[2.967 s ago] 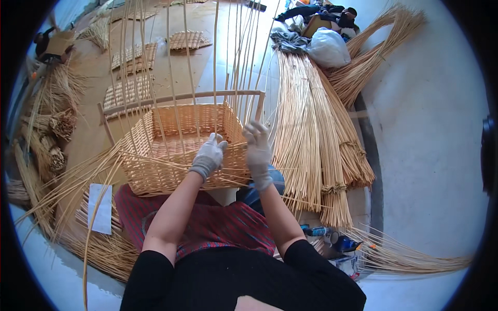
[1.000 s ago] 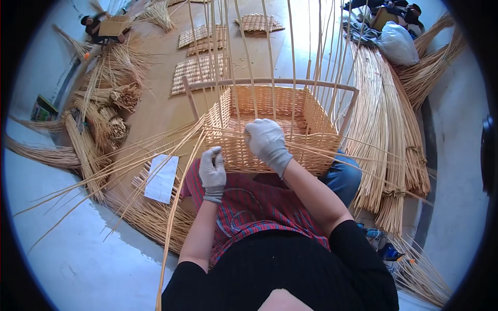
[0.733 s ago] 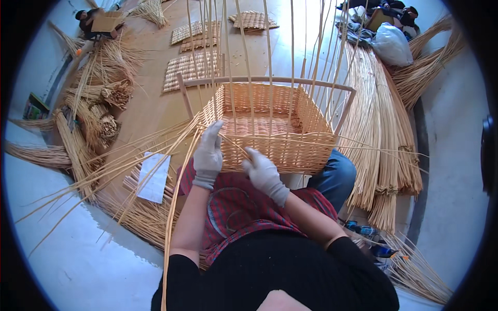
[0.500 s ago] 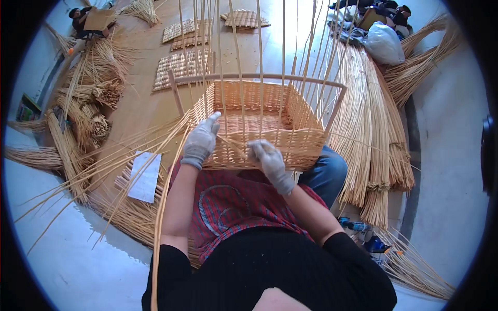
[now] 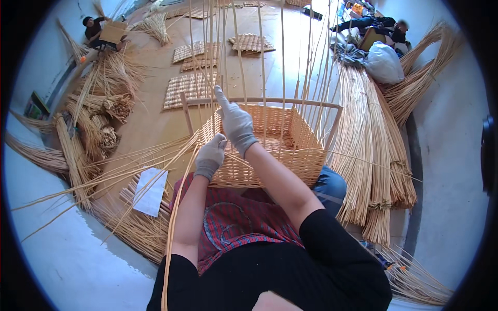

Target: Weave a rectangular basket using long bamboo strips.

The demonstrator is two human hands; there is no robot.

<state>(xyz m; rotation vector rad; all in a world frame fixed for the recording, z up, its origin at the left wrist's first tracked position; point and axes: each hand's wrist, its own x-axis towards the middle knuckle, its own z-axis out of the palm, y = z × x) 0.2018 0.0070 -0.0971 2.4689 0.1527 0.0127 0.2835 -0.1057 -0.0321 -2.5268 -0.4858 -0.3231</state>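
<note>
A rectangular wicker basket (image 5: 280, 168) with tall upright canes rests above my lap, with a wooden bar frame (image 5: 311, 103) around it. My gloved left hand (image 5: 211, 155) is closed at its front-left rim, where long loose canes (image 5: 104, 179) fan out to the left. My gloved right hand (image 5: 236, 124) is raised over the basket's left part, above my left hand, index finger stretched upward along the uprights; the other fingers are bent, and what they hold is hidden. A striped red cloth (image 5: 249, 223) covers my lap.
Cane bundles (image 5: 368, 155) line the right and pile up (image 5: 72, 150) on the left. Woven panels (image 5: 189, 90) and white paper (image 5: 150, 192) lie on the floor. A co-worker (image 5: 93, 33) holds a board at upper left; another person (image 5: 397, 31) is beside a white bag (image 5: 384, 62).
My right hand has risen from the basket's front wall to over its left side and uprights. My left hand has dropped from finger-up at the rim to a closed grip there.
</note>
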